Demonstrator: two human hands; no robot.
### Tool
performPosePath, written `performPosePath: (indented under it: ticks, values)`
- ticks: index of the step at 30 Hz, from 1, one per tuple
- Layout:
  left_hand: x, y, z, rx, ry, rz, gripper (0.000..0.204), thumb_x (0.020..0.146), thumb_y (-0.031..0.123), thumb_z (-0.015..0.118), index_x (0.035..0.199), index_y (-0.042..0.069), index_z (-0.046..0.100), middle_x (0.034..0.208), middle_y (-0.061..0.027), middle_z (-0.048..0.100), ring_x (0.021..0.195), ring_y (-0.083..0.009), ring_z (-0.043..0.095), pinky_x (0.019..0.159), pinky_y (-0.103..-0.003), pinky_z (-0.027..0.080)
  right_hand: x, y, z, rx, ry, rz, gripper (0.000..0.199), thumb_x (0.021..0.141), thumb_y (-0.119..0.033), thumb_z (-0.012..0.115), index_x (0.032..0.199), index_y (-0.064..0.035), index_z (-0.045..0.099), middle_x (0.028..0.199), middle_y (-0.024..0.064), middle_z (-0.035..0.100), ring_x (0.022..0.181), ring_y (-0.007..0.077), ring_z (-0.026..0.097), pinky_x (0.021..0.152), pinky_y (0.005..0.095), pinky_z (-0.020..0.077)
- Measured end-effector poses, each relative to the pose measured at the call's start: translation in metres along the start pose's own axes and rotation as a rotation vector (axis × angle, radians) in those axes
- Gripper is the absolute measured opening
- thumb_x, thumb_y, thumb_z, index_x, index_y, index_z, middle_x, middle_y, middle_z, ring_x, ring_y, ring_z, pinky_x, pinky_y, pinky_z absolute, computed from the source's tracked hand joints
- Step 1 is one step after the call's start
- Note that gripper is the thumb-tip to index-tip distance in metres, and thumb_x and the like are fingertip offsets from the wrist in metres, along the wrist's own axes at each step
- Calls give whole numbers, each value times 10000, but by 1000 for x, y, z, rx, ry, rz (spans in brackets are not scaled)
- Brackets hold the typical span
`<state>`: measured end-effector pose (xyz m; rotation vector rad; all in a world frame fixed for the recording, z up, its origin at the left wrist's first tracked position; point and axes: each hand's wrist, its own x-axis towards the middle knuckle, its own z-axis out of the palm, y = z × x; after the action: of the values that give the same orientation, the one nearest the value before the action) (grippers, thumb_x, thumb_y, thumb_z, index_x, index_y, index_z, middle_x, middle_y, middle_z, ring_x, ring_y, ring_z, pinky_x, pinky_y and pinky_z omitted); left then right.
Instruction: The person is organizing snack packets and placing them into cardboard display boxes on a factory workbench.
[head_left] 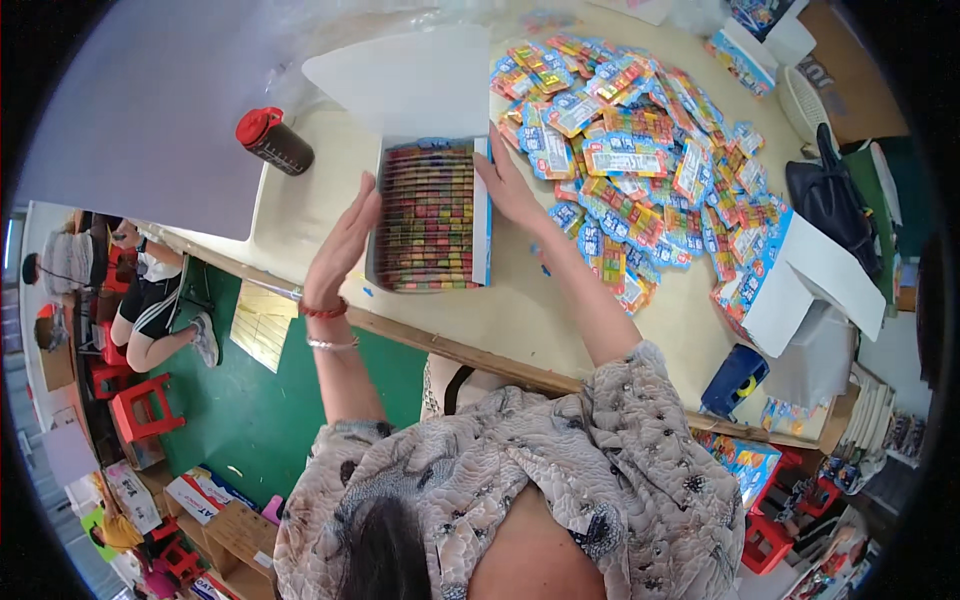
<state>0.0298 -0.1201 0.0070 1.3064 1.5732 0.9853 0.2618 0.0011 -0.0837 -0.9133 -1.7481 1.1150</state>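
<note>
An open white cardboard box (482, 225) stands on the table, packed with a row of upright, colourful blister packs (428, 215). Its white lid flap (410, 80) is raised at the far side. My left hand (345, 235) lies along the box's left side, fingers straight and close together, palm facing the box. On the opposite side, my right hand (510, 185) holds the right wall, its thumb over the rim and its fingers on the outside. To the right spreads a large heap of loose blister packs (630, 150) in blue, orange and yellow.
A dark bottle with a red lid (280, 142) stands left of the box. Another open printed box (790, 270) and a blue tape dispenser (735, 380) are at the right. A person (150, 300) sits beyond the table at left, near red stools (145, 408).
</note>
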Motion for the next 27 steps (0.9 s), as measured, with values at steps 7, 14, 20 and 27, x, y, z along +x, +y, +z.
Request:
performPosePath:
  ticks: [7,14,20,27]
  values:
    - [33,-33,0,-70,-66,67,606,1005,260,431,1498,74,131,1530,-151,220,1385,-212,255,1112,-284,226,21,-15,-2,61,-50,77,492,911,-123,494,1378,-53,355,1288,177,511,1198,299,477,997,347,361]
    - [57,-49,32,-237,6,131,629,986,149,438,1505,76,90,1496,-138,285,1353,-208,294,1098,-291,234,33,15,-3,121,104,-92,286,874,-40,533,1160,-38,541,1117,65,555,1003,153,524,880,278,408]
    - [64,-56,17,-859,-242,87,834,860,69,580,1520,158,79,1248,-87,498,1192,-155,443,938,-256,419,31,10,-14,282,48,-91,269,854,59,449,954,-43,678,1108,73,579,1047,162,533,915,268,420]
    - [98,-56,-2,148,-111,550,494,891,230,591,1371,177,491,1455,-102,360,1332,-254,347,1100,-357,284,33,16,13,323,307,-2,200,920,-68,487,1043,-50,643,1138,56,535,1018,143,530,872,265,440]
